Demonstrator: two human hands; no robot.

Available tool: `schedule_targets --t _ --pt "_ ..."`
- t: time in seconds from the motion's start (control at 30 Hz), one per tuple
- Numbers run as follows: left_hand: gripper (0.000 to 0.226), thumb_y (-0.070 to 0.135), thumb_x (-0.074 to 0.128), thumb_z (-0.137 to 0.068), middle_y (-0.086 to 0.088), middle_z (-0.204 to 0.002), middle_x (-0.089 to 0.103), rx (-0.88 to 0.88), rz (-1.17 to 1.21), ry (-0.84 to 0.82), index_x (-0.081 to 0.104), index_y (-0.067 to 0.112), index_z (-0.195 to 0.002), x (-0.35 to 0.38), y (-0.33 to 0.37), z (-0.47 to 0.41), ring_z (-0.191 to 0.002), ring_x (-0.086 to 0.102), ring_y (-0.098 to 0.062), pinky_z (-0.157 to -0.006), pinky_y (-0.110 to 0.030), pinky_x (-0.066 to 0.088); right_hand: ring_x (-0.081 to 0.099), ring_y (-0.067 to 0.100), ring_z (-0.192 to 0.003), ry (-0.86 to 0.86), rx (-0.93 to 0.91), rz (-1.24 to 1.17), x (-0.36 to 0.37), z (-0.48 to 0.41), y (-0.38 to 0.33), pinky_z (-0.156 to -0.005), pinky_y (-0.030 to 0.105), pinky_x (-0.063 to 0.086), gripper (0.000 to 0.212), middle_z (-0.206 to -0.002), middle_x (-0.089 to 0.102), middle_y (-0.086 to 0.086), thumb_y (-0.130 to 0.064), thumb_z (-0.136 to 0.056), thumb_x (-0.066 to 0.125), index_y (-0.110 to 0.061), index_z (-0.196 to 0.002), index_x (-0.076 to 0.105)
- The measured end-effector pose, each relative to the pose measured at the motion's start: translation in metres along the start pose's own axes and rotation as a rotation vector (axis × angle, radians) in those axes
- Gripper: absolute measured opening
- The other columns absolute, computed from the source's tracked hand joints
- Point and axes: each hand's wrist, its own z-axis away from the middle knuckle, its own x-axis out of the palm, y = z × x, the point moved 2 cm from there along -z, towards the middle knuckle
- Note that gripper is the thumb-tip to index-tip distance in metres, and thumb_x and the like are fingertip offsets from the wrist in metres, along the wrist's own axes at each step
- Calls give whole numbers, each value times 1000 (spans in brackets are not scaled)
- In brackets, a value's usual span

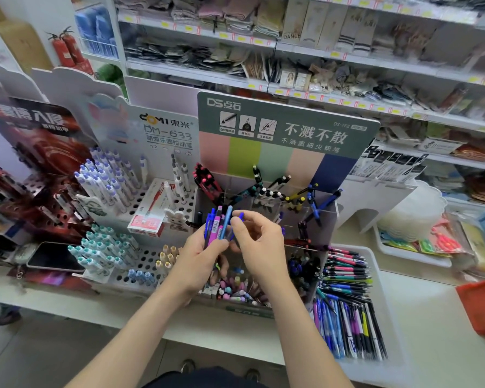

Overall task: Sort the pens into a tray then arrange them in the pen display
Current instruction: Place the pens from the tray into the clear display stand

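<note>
Two red fire extinguishers (66, 49) stand at the upper left. A dark phone (53, 257) lies flat on the desk at the left edge. Folded textiles (235, 12) fill the white shelves (207, 32) across the top. An orange bag (479, 309) sits at the right edge, below a stack of clear plastic dishes (415, 211).

Taking the pen display (314, 219) as the dial's centre: leaning pens (269, 191) bristle at 12 o'clock, and the green header board (286, 130) walls off everything behind. At 9 o'clock a perforated rack (140, 259) crowds you with upright capped pens. At 4 o'clock the tray (374, 259) lies packed; beyond it, bare table (426, 309) gives you room to pass.
</note>
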Motion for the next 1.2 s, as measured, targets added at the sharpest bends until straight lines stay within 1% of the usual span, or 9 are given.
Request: schedule_targets --t 0.07,0.23,0.37,0.47,0.7,0.83,1.0,1.1,1.2 --pt "19 7 50 -109 -13 -98 74 -6 -4 5 62 16 -121 1 0 -1 -59 57 -32 -40 -28 38 73 11 -74 43 -17 -52 -4 1 -2 -70 28 59 10 -87 79 1 -20 -105 66 -22 -107 76" --pt "14 5 55 -102 -19 -83 66 -58 -46 141 60 13 -111 -6 -8 -3 -52 48 -23 -43 -30 34 74 14 -85 583 -245 -89 -22 0 1 -76 31 58 10 -91 73 -7 -20 -111 55 -20 -116 64" --pt "15 0 55 -97 -12 -83 54 -104 -2 134 49 9 -108 -13 -11 -5 -50 36 -19 -42 -29 28 65 10 -75 376 -392 351 -21 -9 20 -71 31 50 15 -92 71 -8 -17 -109 60 -19 -123 65" --pt "22 3 56 -98 -11 -80 55 -108 7 106 49 19 -112 -13 -11 -3 -51 37 -20 -45 -32 25 63 18 -88 276 -472 715 -8 -8 36 -79 38 43 15 -94 69 -8 -22 -103 69 -23 -117 64" --pt "18 26 38 -114 -9 -89 65 -44 22 31 47 31 -129 -6 -2 6 -50 37 -20 -41 -25 27 50 32 -100 357 -423 1067 -1 -16 41 -78 43 40 19 -116 69 8 -24 -99 70 -25 -117 77" --pt "15 32 40 -115 8 -77 66 27 -165 22 53 32 -123 -5 0 7 -57 48 -14 -49 -28 38 53 16 -111 120 -374 623 4 -9 24 -94 35 42 32 -120 61 -6 -31 -108 49 -27 -133 69" --pt "18 34 44 -114 11 -90 68 144 -365 -51 61 30 -115 -2 3 6 -77 59 -4 -69 -19 46 55 9 -113 -43 -252 384 1 -2 16 -97 30 43 18 -107 66 -18 -44 -101 64 -35 -104 80" --pt "13 32 49 -113 9 -79 64 116 -388 -113 60 28 -112 -4 -3 5 -64 54 -5 -61 -24 44 65 6 -89 77 -140 109 -3 -5 8 -81 32 52 17 -93 70 -12 -37 -104 64 -30 -95 77" --pt "12 35 49 -112 8 -78 68 75 -362 -126 60 30 -114 -7 -11 6 -60 56 -1 -56 -21 43 63 8 -75 446 -161 -86 -18 -11 -2 -72 36 55 18 -87 71 -6 -32 -110 57 -24 -103 71"
